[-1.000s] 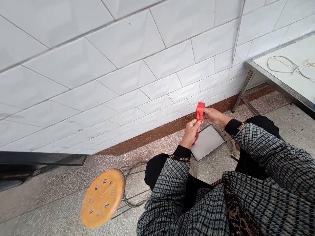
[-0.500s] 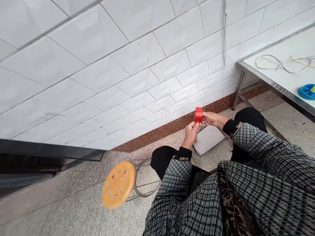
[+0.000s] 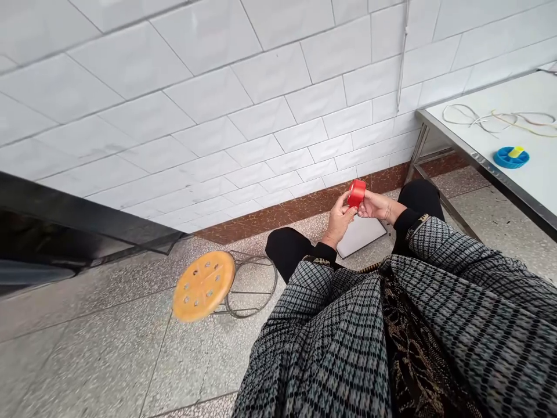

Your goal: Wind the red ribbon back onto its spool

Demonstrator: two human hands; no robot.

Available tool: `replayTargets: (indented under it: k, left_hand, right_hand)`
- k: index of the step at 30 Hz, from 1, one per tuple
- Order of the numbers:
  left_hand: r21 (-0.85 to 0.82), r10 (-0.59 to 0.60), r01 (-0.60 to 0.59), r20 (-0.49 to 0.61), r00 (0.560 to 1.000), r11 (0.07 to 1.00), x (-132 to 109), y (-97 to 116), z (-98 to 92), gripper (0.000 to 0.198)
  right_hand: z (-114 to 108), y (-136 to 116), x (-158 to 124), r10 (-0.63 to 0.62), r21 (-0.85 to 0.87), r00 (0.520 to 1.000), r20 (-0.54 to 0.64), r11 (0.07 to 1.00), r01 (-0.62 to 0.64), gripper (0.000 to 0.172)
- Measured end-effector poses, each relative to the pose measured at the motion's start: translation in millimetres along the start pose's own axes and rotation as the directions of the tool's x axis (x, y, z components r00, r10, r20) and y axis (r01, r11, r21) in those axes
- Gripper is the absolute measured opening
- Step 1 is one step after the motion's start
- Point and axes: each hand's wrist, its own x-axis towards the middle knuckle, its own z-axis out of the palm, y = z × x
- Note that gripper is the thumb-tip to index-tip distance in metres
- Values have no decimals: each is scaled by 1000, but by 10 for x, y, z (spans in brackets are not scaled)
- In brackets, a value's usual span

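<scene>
A glossy red roll of tape [image 3: 357,193] is held up between both hands, over the floor near the wall. My left hand [image 3: 339,222] grips it from the left, with the fingers behind it and the thumb at its lower edge. From the right, my right hand [image 3: 376,204] is closed on the roll's side, its fingertips partly hidden. Below the hands, a pale flat board [image 3: 361,237] with a dark edge lies on the floor between my knees.
A round orange stool [image 3: 203,285] with a wire frame is at left. On the white table [image 3: 487,107] at right lie loose wires [image 3: 500,119] and a blue round piece [image 3: 505,159] with a yellow part. A tiled wall [image 3: 235,133] rises ahead; a dark appliance [image 3: 87,232] stands at left.
My left hand has shifted its grip up the roll, which is tilted differently. The red strip that hung below the left hand is out of sight. The view has turned slightly.
</scene>
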Motion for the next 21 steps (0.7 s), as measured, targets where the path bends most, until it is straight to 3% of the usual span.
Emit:
replayTargets:
  k: [4,7,11,14,17,21]
  left_hand:
    - [-38,-7,11,95,995,999,147,-60,-77,89]
    - [85,-35,22,152,988,996,348,-75,-219,82]
    - [221,-42,7,155,987,975,664,-88,-398,73]
    - [158,-58,37,133,989,987,846,-135,-457,72]
    - [6,-99,98,81,992,995,959,-207,-466,72]
    - [-180,-215,222,58,975,958,1093,-295,-483,73]
  right_hand:
    - [-50,-60,144,20,26,998,54,999,-21,27]
    - [-107,-118,278,96,44,994,54,994,-98,32]
    - [-115,-228,473,122,62,992,30,990,-124,33]
    - [-98,-344,632,98,-34,995,18,995,-97,26]
    - [-121,-465,805,-93,-268,995,-23,960,83,18]
    - [-215,-614,1043,-428,-603,904,-8,723,337,31]
